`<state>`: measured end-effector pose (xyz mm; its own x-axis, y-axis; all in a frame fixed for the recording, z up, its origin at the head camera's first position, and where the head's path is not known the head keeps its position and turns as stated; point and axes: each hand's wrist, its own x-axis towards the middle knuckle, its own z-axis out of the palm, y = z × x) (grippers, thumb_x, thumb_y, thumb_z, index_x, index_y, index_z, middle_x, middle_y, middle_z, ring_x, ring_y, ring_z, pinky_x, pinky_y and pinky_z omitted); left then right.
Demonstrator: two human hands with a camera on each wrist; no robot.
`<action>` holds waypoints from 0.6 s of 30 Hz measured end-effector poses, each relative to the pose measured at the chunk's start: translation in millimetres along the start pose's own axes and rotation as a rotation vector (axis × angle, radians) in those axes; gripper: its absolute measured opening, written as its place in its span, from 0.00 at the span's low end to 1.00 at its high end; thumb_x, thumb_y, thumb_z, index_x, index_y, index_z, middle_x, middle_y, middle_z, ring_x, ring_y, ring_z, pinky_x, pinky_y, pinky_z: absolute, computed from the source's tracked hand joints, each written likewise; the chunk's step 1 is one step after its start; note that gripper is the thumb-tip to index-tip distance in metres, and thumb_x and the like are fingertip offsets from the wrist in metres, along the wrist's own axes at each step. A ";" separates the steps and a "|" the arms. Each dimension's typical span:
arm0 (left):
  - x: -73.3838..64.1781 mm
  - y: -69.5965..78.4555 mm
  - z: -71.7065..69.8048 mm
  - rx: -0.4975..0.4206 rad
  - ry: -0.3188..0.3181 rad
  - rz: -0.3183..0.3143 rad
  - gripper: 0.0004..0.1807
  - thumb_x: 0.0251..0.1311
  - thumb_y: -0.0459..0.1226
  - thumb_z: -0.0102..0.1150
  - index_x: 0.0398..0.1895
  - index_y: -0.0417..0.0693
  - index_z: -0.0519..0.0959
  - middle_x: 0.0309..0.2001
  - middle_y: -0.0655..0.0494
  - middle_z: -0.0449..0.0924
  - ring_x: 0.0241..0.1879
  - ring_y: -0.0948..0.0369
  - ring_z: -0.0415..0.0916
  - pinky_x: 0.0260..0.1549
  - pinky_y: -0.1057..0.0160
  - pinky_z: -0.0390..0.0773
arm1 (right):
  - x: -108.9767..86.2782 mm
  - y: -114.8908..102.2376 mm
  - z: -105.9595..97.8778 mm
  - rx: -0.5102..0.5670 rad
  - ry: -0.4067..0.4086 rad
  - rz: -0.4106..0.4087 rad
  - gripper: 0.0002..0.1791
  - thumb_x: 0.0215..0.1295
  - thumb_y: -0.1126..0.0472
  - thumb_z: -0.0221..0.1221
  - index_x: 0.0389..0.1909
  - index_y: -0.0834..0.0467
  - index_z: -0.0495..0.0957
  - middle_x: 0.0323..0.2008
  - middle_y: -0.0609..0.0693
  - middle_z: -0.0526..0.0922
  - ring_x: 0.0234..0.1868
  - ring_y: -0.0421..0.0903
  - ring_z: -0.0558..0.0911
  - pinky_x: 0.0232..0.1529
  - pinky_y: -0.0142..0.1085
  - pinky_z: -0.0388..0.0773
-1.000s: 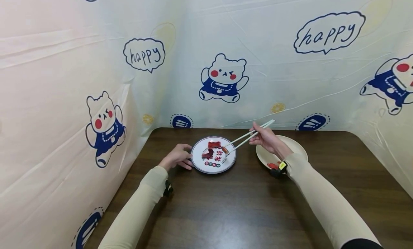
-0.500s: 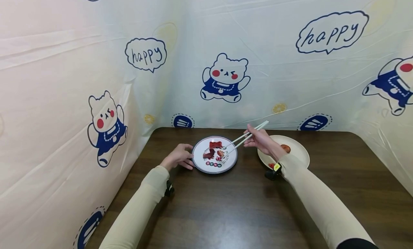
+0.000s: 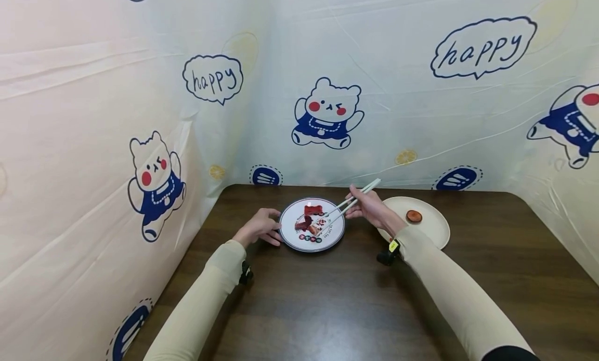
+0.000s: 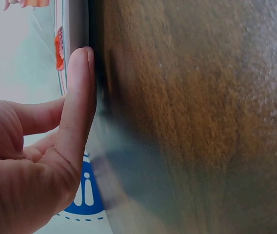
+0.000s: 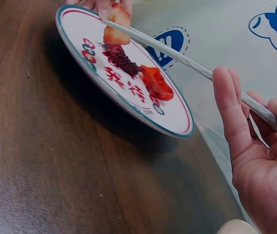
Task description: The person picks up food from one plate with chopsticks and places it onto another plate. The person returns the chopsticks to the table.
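Two pale chopsticks (image 3: 372, 185) are gripped in my right hand (image 3: 373, 208), their tips over the white printed plate (image 3: 333, 238). At the tips is a pale orange food piece (image 5: 116, 30) with a reddish-brown top. Beside it on the plate lie a dark red, bumpy food piece (image 5: 121, 59) and a bright red, folded strip (image 5: 156, 84). My left hand (image 3: 258, 228) rests against the plate's left rim. In the left wrist view one straight finger (image 4: 75, 107) touches the plate's side.
Right of the printed plate stands a cream plate (image 3: 435, 231), partly hidden by my right forearm. A round brown slice (image 3: 414, 216) lies on it. A patterned curtain (image 3: 262, 116) closes off the left and back of the brown wooden table (image 3: 323, 298).
My right hand and the chopsticks have moved left. The pale orange piece has gone with the tips, left and nearer, to beside the dark red piece. The round slice has come into view.
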<state>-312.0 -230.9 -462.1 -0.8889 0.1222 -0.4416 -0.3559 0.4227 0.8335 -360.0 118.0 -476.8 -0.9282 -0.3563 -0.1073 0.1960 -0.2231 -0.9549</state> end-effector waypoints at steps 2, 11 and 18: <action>0.1 0.0 0.3 -0.001 0.002 0.000 0.30 0.77 0.27 0.55 0.78 0.38 0.62 0.43 0.34 0.80 0.28 0.52 0.87 0.32 0.53 0.91 | -0.3 1.4 2.2 -0.007 0.007 0.004 0.21 0.86 0.50 0.48 0.42 0.64 0.76 0.26 0.57 0.84 0.23 0.46 0.87 0.33 0.39 0.91; 0.1 0.5 0.0 0.003 0.000 0.000 0.30 0.77 0.27 0.55 0.78 0.38 0.63 0.43 0.35 0.80 0.29 0.51 0.87 0.33 0.53 0.91 | 0.1 5.4 10.2 -0.042 0.034 0.014 0.27 0.85 0.48 0.49 0.53 0.75 0.70 0.32 0.64 0.85 0.24 0.46 0.87 0.35 0.40 0.91; 0.9 -0.9 -0.5 -0.002 -0.005 -0.001 0.29 0.77 0.27 0.55 0.78 0.38 0.63 0.42 0.34 0.81 0.28 0.51 0.87 0.32 0.53 0.91 | 2.4 11.4 15.6 -0.060 0.053 0.022 0.26 0.85 0.47 0.50 0.51 0.71 0.73 0.30 0.61 0.86 0.24 0.47 0.88 0.34 0.41 0.91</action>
<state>-312.6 -231.6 -463.0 -0.8870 0.1260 -0.4443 -0.3577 0.4211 0.8335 -355.0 100.5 -483.6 -0.9396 -0.3113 -0.1419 0.1991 -0.1602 -0.9668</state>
